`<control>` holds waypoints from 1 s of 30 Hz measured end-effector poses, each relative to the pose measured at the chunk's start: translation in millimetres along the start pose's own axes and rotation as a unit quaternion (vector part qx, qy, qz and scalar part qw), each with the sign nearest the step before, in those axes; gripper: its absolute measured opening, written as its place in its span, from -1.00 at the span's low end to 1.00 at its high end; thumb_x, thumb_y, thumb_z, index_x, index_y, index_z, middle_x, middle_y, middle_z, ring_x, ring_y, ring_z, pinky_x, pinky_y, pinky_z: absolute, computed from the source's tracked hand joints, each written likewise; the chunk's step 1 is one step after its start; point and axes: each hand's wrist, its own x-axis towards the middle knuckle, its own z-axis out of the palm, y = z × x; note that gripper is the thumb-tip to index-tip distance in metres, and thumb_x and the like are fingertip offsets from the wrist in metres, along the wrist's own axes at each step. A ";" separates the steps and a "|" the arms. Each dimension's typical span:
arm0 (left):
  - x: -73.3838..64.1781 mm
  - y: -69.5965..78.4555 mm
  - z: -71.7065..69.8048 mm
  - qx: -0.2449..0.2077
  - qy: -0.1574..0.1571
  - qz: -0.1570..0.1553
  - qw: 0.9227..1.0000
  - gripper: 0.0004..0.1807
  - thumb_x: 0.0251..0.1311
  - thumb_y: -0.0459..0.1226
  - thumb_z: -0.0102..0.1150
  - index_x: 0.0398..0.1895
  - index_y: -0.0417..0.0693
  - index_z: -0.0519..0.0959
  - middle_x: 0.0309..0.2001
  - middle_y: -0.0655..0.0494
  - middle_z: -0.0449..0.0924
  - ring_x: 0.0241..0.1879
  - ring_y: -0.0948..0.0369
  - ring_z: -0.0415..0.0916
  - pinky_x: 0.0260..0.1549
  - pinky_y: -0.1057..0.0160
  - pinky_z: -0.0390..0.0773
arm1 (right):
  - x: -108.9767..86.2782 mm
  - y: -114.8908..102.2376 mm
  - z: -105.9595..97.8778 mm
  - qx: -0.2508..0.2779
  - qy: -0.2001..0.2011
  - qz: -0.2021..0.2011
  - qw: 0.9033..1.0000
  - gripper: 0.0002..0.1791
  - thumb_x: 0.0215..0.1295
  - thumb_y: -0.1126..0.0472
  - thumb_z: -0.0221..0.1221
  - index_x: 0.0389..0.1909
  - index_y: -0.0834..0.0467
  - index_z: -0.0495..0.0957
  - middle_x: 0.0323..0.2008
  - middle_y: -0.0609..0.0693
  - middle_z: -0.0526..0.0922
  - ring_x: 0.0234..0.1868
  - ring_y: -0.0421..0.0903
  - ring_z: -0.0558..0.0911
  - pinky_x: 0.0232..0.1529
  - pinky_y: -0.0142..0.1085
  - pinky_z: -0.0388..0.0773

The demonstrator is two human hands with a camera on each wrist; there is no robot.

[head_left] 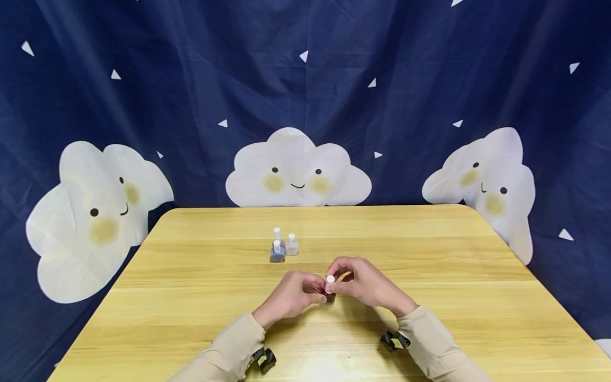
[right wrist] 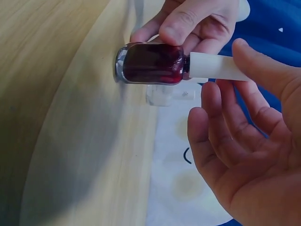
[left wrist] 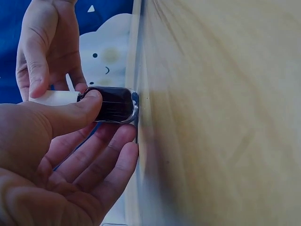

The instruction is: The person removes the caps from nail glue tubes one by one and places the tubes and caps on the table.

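A dark red nail polish bottle (right wrist: 153, 63) with a long white cap (right wrist: 211, 66) stands upright at the table's middle. My left hand (head_left: 291, 294) holds its glass body from the side, thumb (left wrist: 87, 106) across the shoulder and fingers behind. The right hand (head_left: 365, 281) pinches the cap between thumb and fingers; its other fingers are loosely bent. In the right wrist view, a narrow strip of dark neck shows between cap and glass. The bottle's base is right at the tabletop.
Farther back and left on the wooden table (head_left: 191, 297) stand three more white-capped bottles: a blue one (head_left: 277, 255), a clear one (head_left: 292, 247) and one partly hidden behind the blue (head_left: 277, 232). A dark blue curtain (head_left: 305, 95) with clouds hangs behind the table.
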 end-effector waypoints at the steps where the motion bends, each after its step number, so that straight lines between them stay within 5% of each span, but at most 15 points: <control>1: 0.0 -0.2 0.0 -0.002 -0.001 0.000 1.000 -0.79 0.18 -0.36 0.43 -0.12 -0.02 0.78 -0.21 0.14 0.81 -0.18 0.24 0.73 0.00 0.17 0.63 | 0.0 -0.6 -0.3 -0.001 -0.002 -0.002 1.000 -0.92 0.32 0.20 0.37 -0.23 0.05 0.66 -0.23 -0.13 0.71 -0.15 -0.14 0.67 -0.14 -0.28 0.65; 30: -0.1 0.5 -1.3 -0.011 -0.007 0.003 1.000 -0.82 0.17 -0.37 0.44 -0.16 -0.13 0.70 -0.24 0.07 0.76 -0.25 0.21 0.69 -0.18 0.33 0.64 | -0.1 -1.4 2.4 0.001 0.010 0.000 1.000 -0.91 0.33 0.21 0.37 -0.24 0.05 0.63 -0.29 -0.12 0.68 -0.21 -0.16 0.65 -0.19 -0.33 0.64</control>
